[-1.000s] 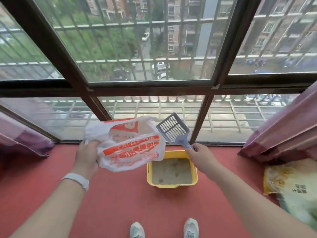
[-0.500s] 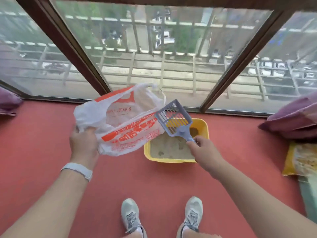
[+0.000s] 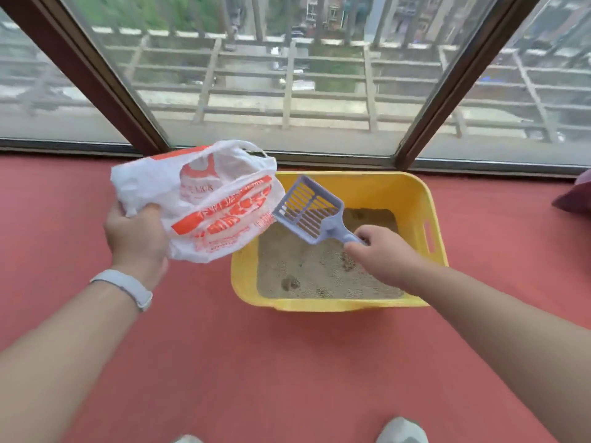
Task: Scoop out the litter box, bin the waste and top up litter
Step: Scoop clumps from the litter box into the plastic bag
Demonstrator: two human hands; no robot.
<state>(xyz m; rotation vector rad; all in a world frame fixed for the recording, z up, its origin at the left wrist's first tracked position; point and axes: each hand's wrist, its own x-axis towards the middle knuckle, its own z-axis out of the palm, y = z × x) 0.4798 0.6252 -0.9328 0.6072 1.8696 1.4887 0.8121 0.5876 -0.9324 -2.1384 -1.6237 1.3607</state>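
Since half a second ago, both hands have been brought lower and closer to the litter box [image 3: 339,303], which now fills the middle of the frame, and the scoop has been lowered over the litter.

At centre right, the right hand [image 3: 382,254] is closed round the handle of the pale blue slotted scoop [image 3: 308,211]. The scoop's head is pointed toward the upper left and is held just above the sand-coloured litter [image 3: 319,273], tilted; whether anything lies in it cannot be told.

At centre left, the left hand [image 3: 136,238] is clenched on a bunched part of the white plastic bag [image 3: 204,199] with orange print. The bag is held in the air, its right edge overlapping the box's left rim and lying just beside the scoop's head. A white wristband [image 3: 123,287] is worn on the left wrist.

The yellow litter box is set on the red floor [image 3: 287,378], near the window frame [image 3: 431,100] in the upper part of the picture. Several dark clumps are seen in the litter near the front wall. Two shoe tips [image 3: 401,431] are seen at the bottom edge, and a purple curtain [image 3: 575,196] at the right edge.
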